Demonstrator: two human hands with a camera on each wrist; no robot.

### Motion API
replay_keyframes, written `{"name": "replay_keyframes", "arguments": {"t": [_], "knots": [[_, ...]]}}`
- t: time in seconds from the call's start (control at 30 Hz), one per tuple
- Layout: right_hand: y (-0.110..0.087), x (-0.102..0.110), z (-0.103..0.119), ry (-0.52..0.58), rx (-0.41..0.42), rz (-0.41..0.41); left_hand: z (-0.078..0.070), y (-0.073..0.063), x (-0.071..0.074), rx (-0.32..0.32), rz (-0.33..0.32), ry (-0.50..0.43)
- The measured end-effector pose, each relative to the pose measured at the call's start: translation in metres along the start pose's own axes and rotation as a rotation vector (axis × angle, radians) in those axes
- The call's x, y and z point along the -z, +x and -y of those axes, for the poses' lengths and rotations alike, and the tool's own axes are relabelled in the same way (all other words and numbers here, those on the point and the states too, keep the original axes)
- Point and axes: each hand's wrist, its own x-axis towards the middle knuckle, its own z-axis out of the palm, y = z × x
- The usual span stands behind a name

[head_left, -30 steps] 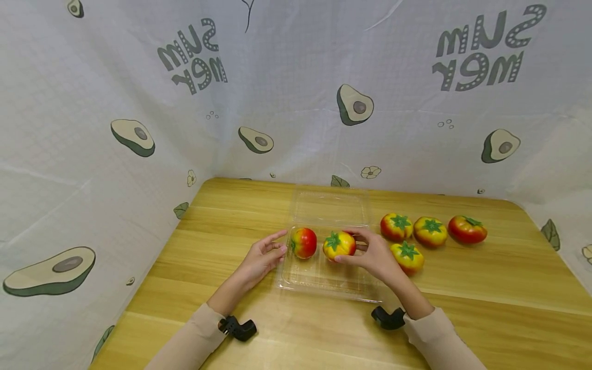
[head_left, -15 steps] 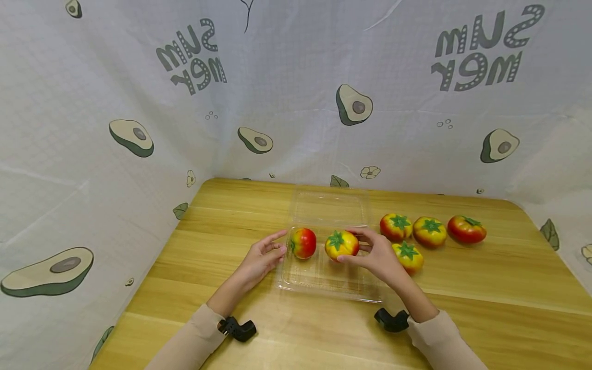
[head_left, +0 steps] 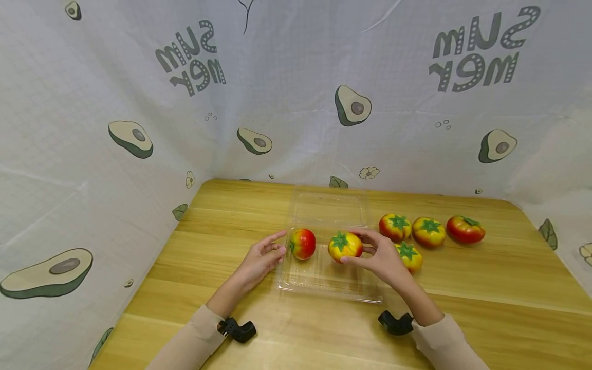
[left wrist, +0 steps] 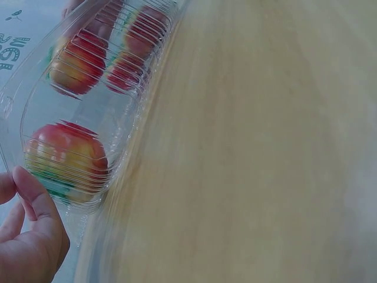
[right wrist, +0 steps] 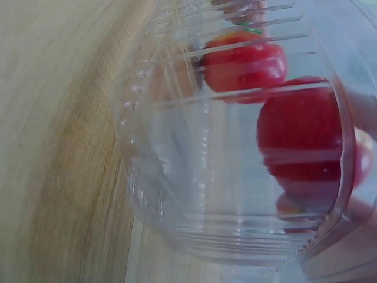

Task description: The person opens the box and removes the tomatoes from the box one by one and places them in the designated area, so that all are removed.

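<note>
A clear plastic container (head_left: 307, 282) lies on the table with its lid (head_left: 330, 206) folded back. Inside, on the left, one red tomato (head_left: 304, 244) rests on its side with its green top toward the left. My left hand (head_left: 260, 263) pinches the container's left rim between thumb and finger, as the left wrist view shows through the clear wall beside that tomato (left wrist: 68, 156). With thumb and fingers, my right hand (head_left: 383, 258) holds a yellow-and-red tomato (head_left: 343, 247), green star up, over the container's right half. Its red underside (right wrist: 303, 130) shows through plastic in the right wrist view.
To the right of the container sit several more tomatoes on the wooden table (head_left: 485, 282): a close cluster with one yellow-red tomato (head_left: 429, 231), and a redder tomato (head_left: 465, 229) farther right. A white curtain (head_left: 287, 92) with avocado prints hangs behind and left.
My right hand has moved slightly to the right with the yellow-and-red tomato, widening the gap to the red one. My left hand has stayed at the container's rim.
</note>
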Motion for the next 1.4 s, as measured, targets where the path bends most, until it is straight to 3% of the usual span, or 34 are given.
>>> {"name": "replay_keyframes", "arguments": {"t": [0.77, 1.4], "knots": [[-0.012, 0.014, 0.004, 0.011, 0.004, -0.040, 0.000, -0.001, -0.001, -0.004, -0.002, -0.009], [-0.025, 0.029, 0.001, 0.006, -0.053, -0.106, 0.000, 0.000, -0.003, 0.013, -0.021, -0.015]]}}
